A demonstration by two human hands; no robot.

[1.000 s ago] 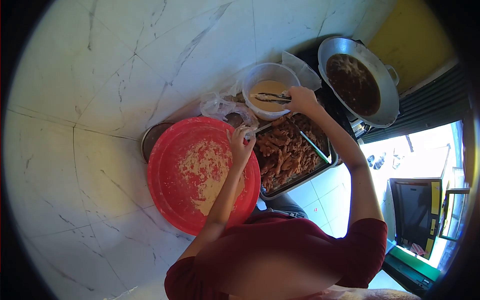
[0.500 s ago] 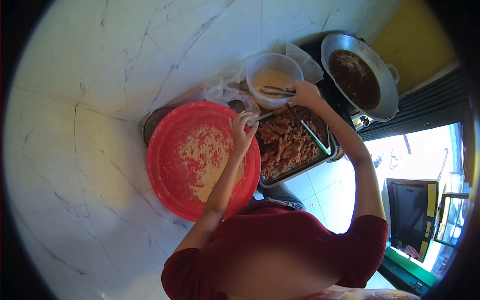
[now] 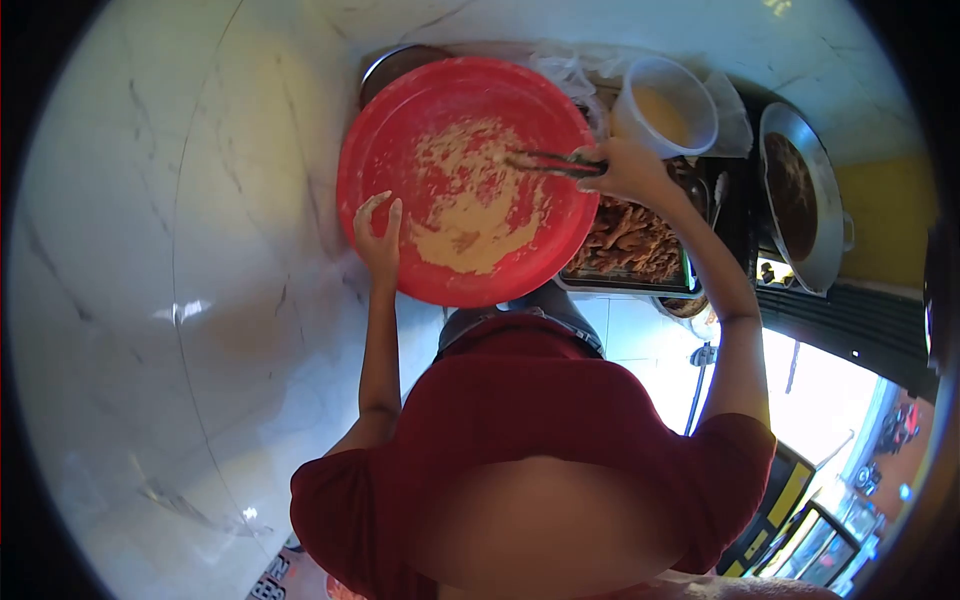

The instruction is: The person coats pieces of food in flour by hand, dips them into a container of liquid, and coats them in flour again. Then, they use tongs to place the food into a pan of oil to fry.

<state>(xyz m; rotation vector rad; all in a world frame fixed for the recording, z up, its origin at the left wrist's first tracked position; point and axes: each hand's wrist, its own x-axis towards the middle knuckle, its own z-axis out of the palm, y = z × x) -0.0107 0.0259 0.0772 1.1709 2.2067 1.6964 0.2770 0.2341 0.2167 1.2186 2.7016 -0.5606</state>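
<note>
My right hand (image 3: 632, 172) grips dark tongs (image 3: 552, 162), whose tips reach over the wide red basin (image 3: 365, 150). Pale flour (image 3: 475, 215) lies in clumps across the basin's bottom. Whether the tongs hold anything is too small to tell. At the basin's left side, my left hand (image 3: 378, 232) is over the inner wall with its fingers apart and nothing in them. A clear plastic bowl (image 3: 705, 115) of yellowish liquid stands just beyond my right hand. Brown meat pieces (image 3: 628, 240) fill a tray partly hidden under my right forearm.
A large metal pan (image 3: 830, 200) of dark brown liquid stands at the right. Crumpled clear plastic (image 3: 562, 72) lies behind the basin, and a round metal rim (image 3: 400, 62) shows past its far left edge. A tiled wall runs along the left.
The view has turned and shifted. My right hand has brought the tongs from the clear bowl to over the red basin. My left hand has moved from the basin's right rim to its left side.
</note>
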